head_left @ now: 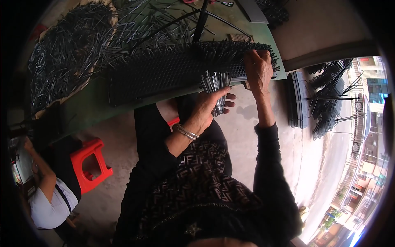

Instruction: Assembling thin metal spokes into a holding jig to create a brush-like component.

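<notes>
Closest up is the person's dark patterned top point(195, 171), and past it is a green counter point(95, 114). The left hand point(204, 109) is wrapped around a bunch of thin gray sticks point(214, 80), right by the counter's near edge. The right hand point(259, 69) has its fingers bunched together over the right end of a long black board point(160, 70) full of holes. I can't tell if a stick is in them. Sticks stand thick along the board's far side, and many near holes look bare, so I think the holes are being filled, stick by stick. The next move seems to need a light pinch and good aim.

A big messy pile of sticks point(70, 53) lies on the left, and a black stand point(200, 29) is behind the board. On the gray floor point(251, 138) is a red stool point(91, 145), near another person in a white shirt point(51, 203). Dark racks point(298, 101) are at the right, by a bright street point(329, 160).
</notes>
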Tool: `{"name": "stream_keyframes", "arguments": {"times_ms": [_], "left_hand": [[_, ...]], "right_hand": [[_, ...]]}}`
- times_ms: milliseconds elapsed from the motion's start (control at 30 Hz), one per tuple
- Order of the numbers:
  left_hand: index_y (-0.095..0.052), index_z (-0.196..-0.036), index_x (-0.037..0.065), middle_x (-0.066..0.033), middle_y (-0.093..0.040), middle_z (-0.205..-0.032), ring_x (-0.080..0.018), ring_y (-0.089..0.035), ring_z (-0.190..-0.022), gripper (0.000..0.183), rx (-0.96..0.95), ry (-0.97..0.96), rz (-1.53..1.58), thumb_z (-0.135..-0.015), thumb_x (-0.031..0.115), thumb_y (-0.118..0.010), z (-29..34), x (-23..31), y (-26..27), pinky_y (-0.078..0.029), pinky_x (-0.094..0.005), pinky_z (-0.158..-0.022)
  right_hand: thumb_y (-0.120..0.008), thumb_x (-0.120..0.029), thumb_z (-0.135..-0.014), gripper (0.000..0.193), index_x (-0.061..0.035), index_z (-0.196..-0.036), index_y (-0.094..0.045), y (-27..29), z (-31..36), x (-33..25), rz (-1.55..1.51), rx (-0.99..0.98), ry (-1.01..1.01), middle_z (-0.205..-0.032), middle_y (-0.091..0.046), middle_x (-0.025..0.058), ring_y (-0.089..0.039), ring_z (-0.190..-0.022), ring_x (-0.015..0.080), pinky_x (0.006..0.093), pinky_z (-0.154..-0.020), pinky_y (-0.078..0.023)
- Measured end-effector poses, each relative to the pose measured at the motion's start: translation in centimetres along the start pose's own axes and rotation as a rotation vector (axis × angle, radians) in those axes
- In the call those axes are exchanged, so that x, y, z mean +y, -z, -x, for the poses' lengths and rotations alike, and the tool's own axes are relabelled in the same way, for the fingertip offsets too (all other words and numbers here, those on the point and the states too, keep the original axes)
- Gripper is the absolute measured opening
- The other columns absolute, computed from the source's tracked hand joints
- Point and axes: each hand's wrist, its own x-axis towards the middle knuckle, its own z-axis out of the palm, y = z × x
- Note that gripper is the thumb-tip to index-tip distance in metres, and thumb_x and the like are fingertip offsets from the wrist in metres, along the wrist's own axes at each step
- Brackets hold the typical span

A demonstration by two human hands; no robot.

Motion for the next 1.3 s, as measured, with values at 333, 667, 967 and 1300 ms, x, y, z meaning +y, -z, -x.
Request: {"name": "stream_keyframes", "arguments": {"times_ms": [333,667,967,1300], "left_hand": [[-0.068,-0.104,0.005,-0.0109,-0.073,-0.088,-0.019,-0.07,-0.072,0.03,-0.007,-0.022,-0.028,-0.084,0.027,-0.071,0.7,0.3,0.2,-0.051,-0.0281,-0.056],[-0.065,-0.11,0.007,-0.0099,-0.071,-0.099,-0.0212,-0.071,-0.084,0.031,-0.02,-0.008,0.02,-0.086,0.027,-0.071,-0.2,-0.2,0.8,-0.054,-0.0309,-0.064],[-0.062,-0.11,0.005,-0.0157,-0.068,-0.104,-0.0312,-0.069,-0.091,0.026,-0.036,0.033,0.237,-0.091,0.022,-0.066,-2.3,-0.9,1.7,-0.059,-0.0422,-0.077],[-0.063,-0.105,0.005,-0.0125,-0.069,-0.089,-0.0228,-0.068,-0.079,0.019,0.05,0.024,0.219,-0.091,0.018,-0.066,-1.8,-1.0,1.2,-0.06,-0.0397,-0.072]], "right_hand": [[-0.062,-0.013,-0.091,0.018,-0.0021,-0.103,-0.068,4.3,2.7,-2.9,-0.658,-0.548,-0.259,-0.085,-0.066,0.0106,-0.064,-0.073,0.0165,0.0305,-0.064,-0.05],[-0.06,-0.009,-0.092,0.013,0.0021,-0.096,-0.065,5.5,2.8,-2.3,-0.911,-0.52,-0.386,-0.08,-0.068,0.0064,-0.063,-0.071,0.0106,0.0244,-0.065,-0.051],[-0.057,-0.008,-0.093,0.011,-0.0008,-0.098,-0.065,2.8,1.1,-1.9,-0.527,0.076,-0.234,-0.082,-0.072,0.0075,-0.067,-0.075,0.0113,0.0247,-0.072,-0.052],[-0.059,-0.013,-0.093,0.014,-0.0028,-0.098,-0.068,2.4,0.8,-1.3,-0.508,0.027,-0.288,-0.08,-0.072,0.0057,-0.068,-0.077,0.01,0.0233,-0.071,-0.051]]}}
